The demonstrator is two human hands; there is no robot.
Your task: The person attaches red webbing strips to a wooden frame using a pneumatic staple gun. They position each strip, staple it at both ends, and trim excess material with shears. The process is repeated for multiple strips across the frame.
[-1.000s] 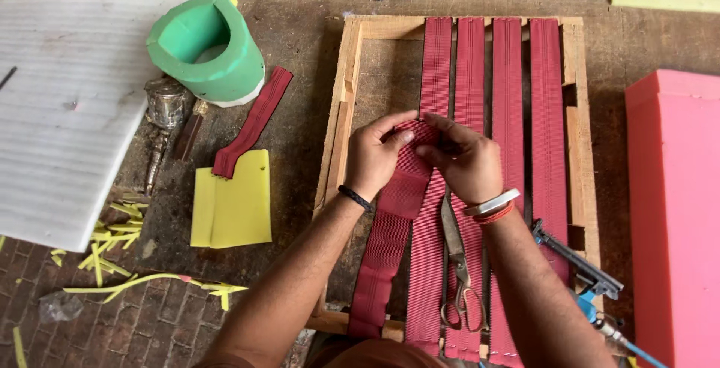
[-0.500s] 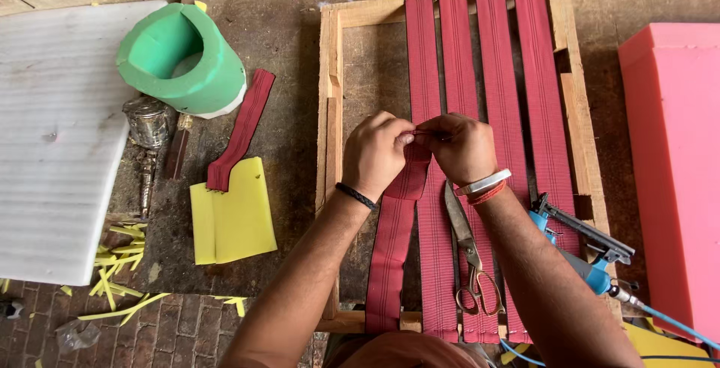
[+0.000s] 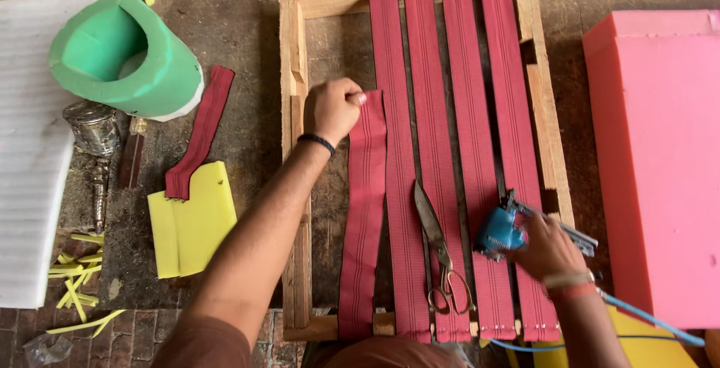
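Now five red straps, one scissors, one stapler.

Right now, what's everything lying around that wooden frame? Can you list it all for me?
wooden frame: one, bare wood, centre.
webbing strips: five, red, lengthwise on the frame; the leftmost is loose at its top.
scissors: one, metal, on the strips.
staple gun: one, blue, with a blue hose.
foam block: one, pink, right.
foam roll: one, green, upper left.
foam piece: one, yellow, left.
spare strip: one, red, left.
foam sheet: one, white, far left.
left hand: holds the loose strip's end.
right hand: on the staple gun.
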